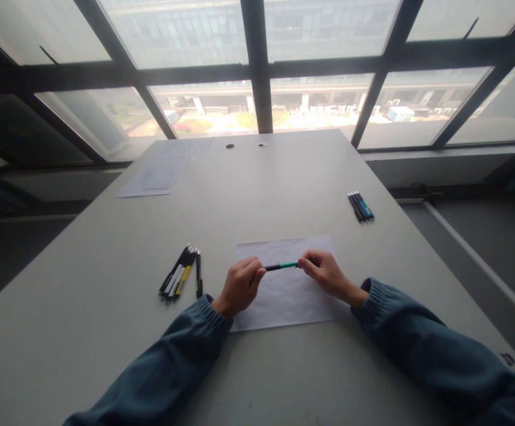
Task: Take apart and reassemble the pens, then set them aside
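A black and green pen (282, 267) lies level between my two hands, above a white sheet of paper (284, 302). My left hand (242, 284) pinches its black end. At the green end, the thumb and fingers of my right hand (324, 273) are closed on it; that tip is partly hidden by the fingers. To the left of my left hand rests a group of pens (178, 277) with black, white and yellow barrels. One black pen (199, 273) lies just right of that group, apart from it.
Several pens (361, 207), dark with some blue and green, lie side by side near the table's right edge. Papers (155, 171) are spread at the far left of the white table (275, 195). Two round holes are set near its far end, before the windows (319, 100).
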{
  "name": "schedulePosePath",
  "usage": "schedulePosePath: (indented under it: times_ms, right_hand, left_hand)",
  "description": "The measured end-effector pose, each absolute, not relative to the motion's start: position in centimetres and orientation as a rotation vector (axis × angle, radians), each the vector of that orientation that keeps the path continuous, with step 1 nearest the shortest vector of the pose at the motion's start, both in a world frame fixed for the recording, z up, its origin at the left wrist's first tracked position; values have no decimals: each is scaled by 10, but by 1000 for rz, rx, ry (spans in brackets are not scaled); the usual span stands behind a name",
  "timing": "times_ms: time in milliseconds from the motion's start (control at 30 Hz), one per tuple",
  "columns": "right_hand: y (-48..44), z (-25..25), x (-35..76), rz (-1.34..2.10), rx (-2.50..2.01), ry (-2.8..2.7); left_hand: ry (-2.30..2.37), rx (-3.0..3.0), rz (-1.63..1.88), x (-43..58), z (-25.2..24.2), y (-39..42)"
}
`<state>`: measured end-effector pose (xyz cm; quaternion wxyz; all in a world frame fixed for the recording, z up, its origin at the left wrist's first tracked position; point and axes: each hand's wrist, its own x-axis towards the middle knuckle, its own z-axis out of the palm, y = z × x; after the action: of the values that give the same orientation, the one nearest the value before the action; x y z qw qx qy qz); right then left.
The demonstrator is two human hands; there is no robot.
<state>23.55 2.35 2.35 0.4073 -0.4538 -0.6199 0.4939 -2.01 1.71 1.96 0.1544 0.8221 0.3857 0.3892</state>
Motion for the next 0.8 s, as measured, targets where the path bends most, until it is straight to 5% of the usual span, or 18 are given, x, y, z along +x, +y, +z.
schedulePosePath:
  times_ms: [800]
  right_hand:
    - [14, 16, 249, 968, -1187, -1557]
  left_hand:
    - [1019, 2209, 1365, -17, 22, 22]
